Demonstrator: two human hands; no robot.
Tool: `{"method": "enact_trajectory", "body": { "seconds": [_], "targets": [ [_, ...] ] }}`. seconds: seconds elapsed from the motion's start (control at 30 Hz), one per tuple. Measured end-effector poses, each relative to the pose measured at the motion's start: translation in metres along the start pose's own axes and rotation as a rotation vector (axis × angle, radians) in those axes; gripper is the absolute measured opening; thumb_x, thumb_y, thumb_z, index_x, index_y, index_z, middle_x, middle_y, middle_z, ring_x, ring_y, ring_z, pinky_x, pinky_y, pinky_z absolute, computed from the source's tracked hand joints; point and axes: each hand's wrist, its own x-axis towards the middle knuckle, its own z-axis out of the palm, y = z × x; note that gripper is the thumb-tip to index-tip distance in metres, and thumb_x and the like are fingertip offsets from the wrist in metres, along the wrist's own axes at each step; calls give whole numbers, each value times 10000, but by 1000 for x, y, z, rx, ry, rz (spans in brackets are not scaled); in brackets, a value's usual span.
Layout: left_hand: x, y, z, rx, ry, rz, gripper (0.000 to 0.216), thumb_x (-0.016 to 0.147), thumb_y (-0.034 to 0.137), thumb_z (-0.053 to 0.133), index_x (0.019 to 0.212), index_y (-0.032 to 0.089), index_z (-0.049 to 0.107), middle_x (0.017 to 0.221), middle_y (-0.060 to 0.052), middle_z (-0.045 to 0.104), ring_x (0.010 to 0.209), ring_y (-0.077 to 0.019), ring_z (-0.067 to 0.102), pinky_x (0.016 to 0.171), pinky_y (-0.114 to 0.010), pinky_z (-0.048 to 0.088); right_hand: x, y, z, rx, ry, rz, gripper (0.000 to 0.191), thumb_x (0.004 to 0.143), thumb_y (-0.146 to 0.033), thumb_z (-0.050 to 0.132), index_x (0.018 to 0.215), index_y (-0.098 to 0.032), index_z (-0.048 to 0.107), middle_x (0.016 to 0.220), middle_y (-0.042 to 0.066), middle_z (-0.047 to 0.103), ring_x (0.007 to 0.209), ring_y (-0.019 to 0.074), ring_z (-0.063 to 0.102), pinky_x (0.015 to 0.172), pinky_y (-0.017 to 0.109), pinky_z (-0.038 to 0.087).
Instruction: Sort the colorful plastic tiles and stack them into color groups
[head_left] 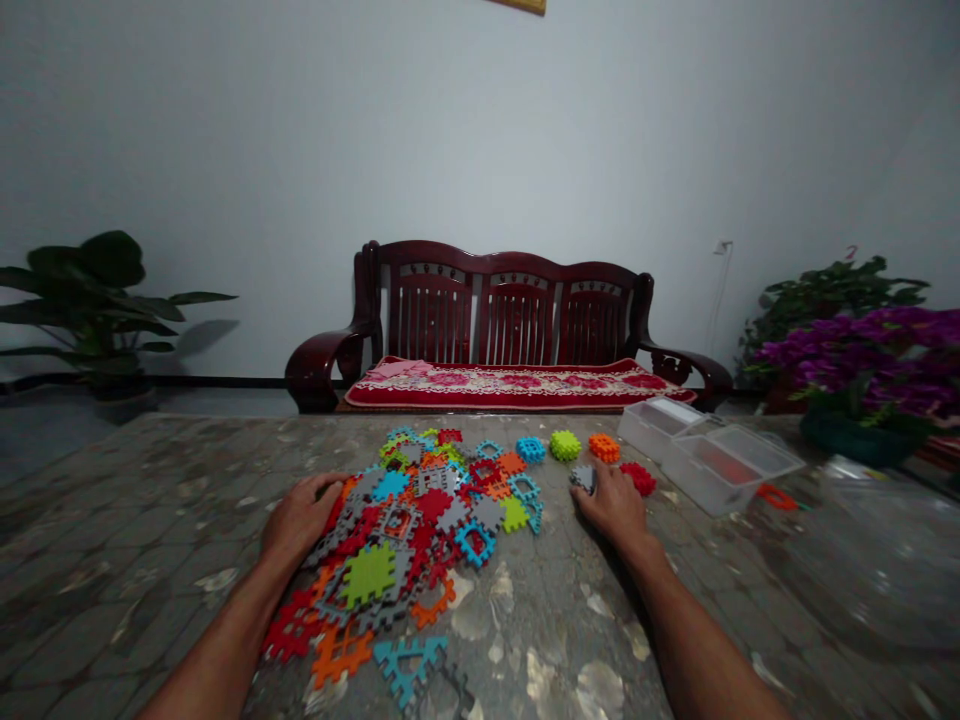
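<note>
A heap of flat, notched plastic pieces (405, 540) in red, grey, orange, blue and green lies on the marble table (150, 520). My left hand (300, 515) rests on the heap's left edge, fingers curled over the pieces. My right hand (611, 500) is to the right of the heap, fingers closed on a grey piece (583, 477). Just beyond it stand assembled little blocks: blue (530, 449), green (565, 445), orange (604, 447) and red (638, 478).
Two clear plastic boxes (709, 450) stand at the right, a red piece (776, 495) beside them. A potted purple-flower plant (870, 380) is at the far right. A dark wooden bench (510, 340) and a green plant (97, 300) stand beyond the table.
</note>
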Motion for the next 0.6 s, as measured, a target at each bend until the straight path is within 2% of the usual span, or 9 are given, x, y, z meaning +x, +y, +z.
{"method": "enact_trajectory", "body": {
  "seconds": [0.1,0.2,0.3,0.4,0.5,0.6],
  "targets": [
    [-1,0,0,-7,0,-4,411,876,394,463,1034,248,813,1188,-78,782,1091,-257,704,912,-318,539,-1,-1,-2,-18,103,-28,585,926,-467,589,1410,-139,595,1318,204,647,1203,367,570,983,447,435],
    [-2,0,1,-5,9,6,411,877,394,457,1025,249,812,1181,-70,784,1095,-249,701,919,-308,533,-3,-8,-1,118,169,-154,412,960,-379,543,1303,-199,683,1299,139,684,1210,311,578,1036,414,419],
    [-3,1,0,-4,13,17,416,878,387,451,1032,248,812,1189,-67,781,1103,-255,696,925,-316,528,-8,-27,3,314,86,-311,331,973,-325,513,1191,-224,742,1221,97,732,1171,265,615,1039,375,435],
    [-3,2,0,-6,4,16,414,883,382,450,1036,248,811,1187,-69,780,1099,-259,698,915,-321,530,-14,-50,4,419,-10,-487,318,961,-288,532,1184,-223,748,1217,78,742,1171,247,618,1043,366,435],
    [-3,2,0,8,4,17,416,890,380,444,1042,249,809,1198,-68,776,1109,-257,696,926,-319,527,-16,-69,0,419,-85,-675,314,934,-231,563,1188,-228,746,1249,61,733,1201,234,591,1070,366,402],
    [-3,2,1,19,1,14,408,896,375,446,1047,254,806,1209,-65,772,1123,-249,692,941,-313,521,-16,-78,-5,328,-141,-705,288,909,-185,566,1114,-230,764,1188,61,739,1158,234,591,1043,363,397]
  ]
}}
